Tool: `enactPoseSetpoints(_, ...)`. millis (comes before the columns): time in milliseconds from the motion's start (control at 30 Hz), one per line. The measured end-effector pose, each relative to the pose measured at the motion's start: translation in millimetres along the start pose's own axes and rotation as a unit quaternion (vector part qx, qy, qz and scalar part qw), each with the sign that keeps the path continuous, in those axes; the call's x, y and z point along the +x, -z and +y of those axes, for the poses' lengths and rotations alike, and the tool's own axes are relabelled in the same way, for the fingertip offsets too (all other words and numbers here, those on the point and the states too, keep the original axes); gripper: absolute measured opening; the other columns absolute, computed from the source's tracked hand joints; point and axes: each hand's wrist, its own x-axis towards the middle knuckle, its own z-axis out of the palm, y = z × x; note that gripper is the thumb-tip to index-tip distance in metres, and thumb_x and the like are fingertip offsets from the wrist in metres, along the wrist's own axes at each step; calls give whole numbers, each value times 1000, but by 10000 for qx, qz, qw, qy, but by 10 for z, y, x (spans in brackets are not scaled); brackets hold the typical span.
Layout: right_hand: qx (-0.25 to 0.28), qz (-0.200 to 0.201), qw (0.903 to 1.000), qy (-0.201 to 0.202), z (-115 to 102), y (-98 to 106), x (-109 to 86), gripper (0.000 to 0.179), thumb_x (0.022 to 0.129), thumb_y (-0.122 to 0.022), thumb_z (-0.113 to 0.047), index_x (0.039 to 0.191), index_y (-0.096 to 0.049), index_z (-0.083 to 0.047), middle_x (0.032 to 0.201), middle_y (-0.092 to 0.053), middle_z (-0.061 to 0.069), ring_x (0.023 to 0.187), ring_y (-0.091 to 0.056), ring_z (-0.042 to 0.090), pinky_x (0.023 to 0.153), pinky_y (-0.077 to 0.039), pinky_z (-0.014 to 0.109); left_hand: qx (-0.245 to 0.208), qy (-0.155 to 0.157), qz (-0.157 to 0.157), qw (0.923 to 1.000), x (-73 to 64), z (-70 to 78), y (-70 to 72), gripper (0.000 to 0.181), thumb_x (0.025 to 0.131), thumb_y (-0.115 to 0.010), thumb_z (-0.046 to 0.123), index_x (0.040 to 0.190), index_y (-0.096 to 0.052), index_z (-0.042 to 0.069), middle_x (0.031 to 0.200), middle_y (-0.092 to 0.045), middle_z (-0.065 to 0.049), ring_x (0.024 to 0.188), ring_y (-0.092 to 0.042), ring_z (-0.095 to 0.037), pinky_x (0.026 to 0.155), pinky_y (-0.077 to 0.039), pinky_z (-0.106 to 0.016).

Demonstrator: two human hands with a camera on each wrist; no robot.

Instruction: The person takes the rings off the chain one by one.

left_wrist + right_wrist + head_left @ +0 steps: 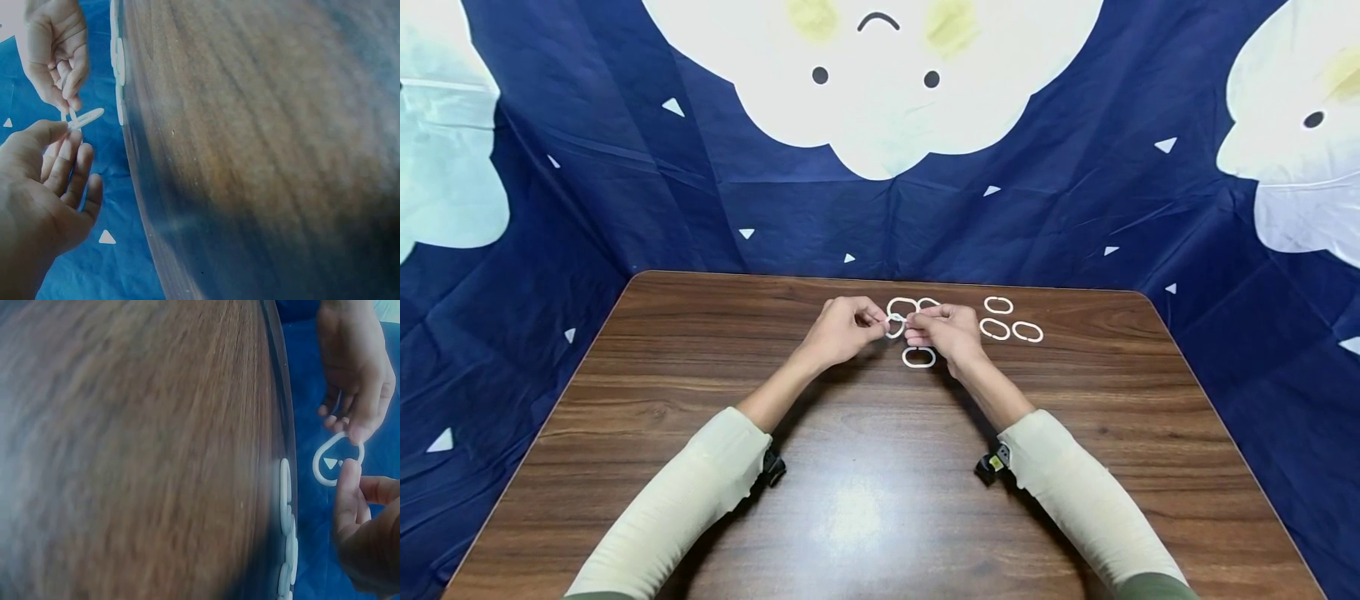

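Above the far part of the table, my left hand (846, 327) and right hand (947, 329) meet fingertip to fingertip. Between thumb and fingers, the left hand pinches a white oval ring (94, 115), which sticks out past the fingertips in the left wrist view. A second white piece runs from there into the right hand's pinch, so the two pieces cross. In the right wrist view, a rounded white ring (317, 465) shows between both hands' fingertips. Fingers hide where the pieces meet. Just below the right hand lies another white oval ring (919, 367).
Two more white rings (902, 299) lie behind the hands, partly covered. To the right, three rings (996, 339) lie close together on the brown wooden table (865, 442). A blue cloth (880, 225) with white clouds hangs beyond the table's back edge.
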Motion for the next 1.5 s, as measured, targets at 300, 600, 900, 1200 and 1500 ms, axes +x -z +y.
enactPoseSetpoints(300,105,191,9998,34,34,-79,10,11,99,-74,6,110,-72,8,77,-80,7,64,-79,9,64,-66,23,142,167,69,9997,26,24,2,8,96,-81,16,101,-85,11,93,-82,-5,84,-70,-14,80,-54,-29)
enactPoseSetpoints(600,78,351,9993,45,49,-116,53,12,99,-73,5,110,-71,6,77,-80,7,64,-78,9,65,-66,23,272,213,89,9994,61,39,15,8,92,-81,18,96,-85,13,86,-81,-2,74,-65,-10,72,-51,-27)
enactPoseSetpoints(900,92,211,9997,-29,-27,-13,76,4,100,-73,8,104,-73,7,74,-78,3,61,-76,7,63,-65,21,451,358,67,9983,46,5,38,10,92,-81,19,97,-86,13,88,-82,-2,76,-67,-11,73,-52,-27)
enactPoseSetpoints(1200,-602,-150,9975,-350,-56,106,173,13,102,-78,1,112,-71,6,91,-85,14,63,-78,8,66,-66,23,496,504,-265,9971,71,-33,101,8,95,-85,18,97,-86,10,87,-82,-2,69,-66,-9,68,-53,-27)
enactPoseSetpoints(1500,-1035,-364,9925,-537,-44,87,196,22,105,-74,-1,122,-72,13,92,-86,16,62,-78,8,56,-62,21,630,765,-597,9933,137,-255,155,10,93,-82,21,95,-87,12,80,-81,-1,72,-69,-15,67,-54,-32)
